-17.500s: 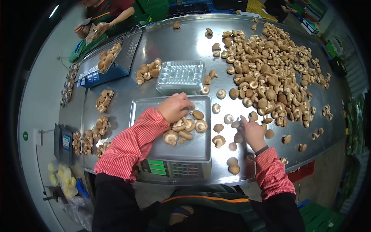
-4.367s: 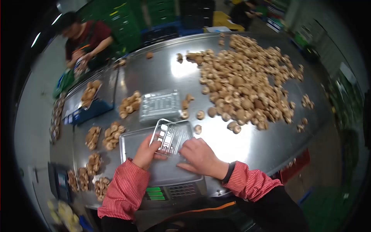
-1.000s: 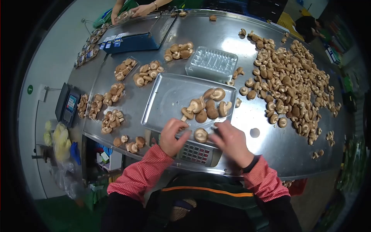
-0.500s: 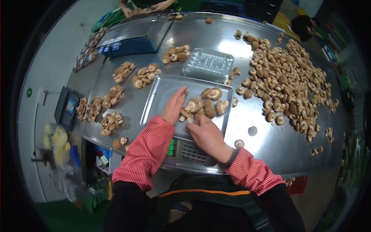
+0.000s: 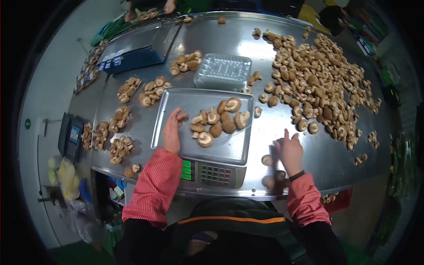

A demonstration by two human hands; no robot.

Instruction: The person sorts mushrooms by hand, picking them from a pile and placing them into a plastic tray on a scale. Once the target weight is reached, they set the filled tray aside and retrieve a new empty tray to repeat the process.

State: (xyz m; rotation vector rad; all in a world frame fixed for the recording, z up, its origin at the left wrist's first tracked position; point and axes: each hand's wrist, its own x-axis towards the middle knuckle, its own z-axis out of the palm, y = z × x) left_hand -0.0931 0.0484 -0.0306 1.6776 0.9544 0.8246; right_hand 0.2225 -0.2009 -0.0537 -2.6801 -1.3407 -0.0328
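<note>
Several brown mushrooms (image 5: pixel 215 129) lie in a loose cluster on the metal tray of a weighing scale (image 5: pixel 176 100). My left hand (image 5: pixel 171 136) is over the tray's left side, fingers apart, to the left of the cluster. To the right of the scale, my right hand (image 5: pixel 291 154) reaches low over the steel table with its fingers spread. A single mushroom (image 5: pixel 267 160) rests on the table between the scale and my right hand. What lies beneath that hand is partly hidden.
A large heap of mushrooms (image 5: pixel 327 88) covers the table's right side. Clear plastic trays (image 5: pixel 225 68) are stacked behind the scale. Filled mushroom packs (image 5: pixel 121 149) stand at left, near a blue box (image 5: pixel 137 61). Another person's hand (image 5: pixel 169 6) shows at the far edge.
My right hand has left the mushrooms on the tray and moved right, over the table. My left hand has drawn away from the cluster. The view has shifted slightly.
</note>
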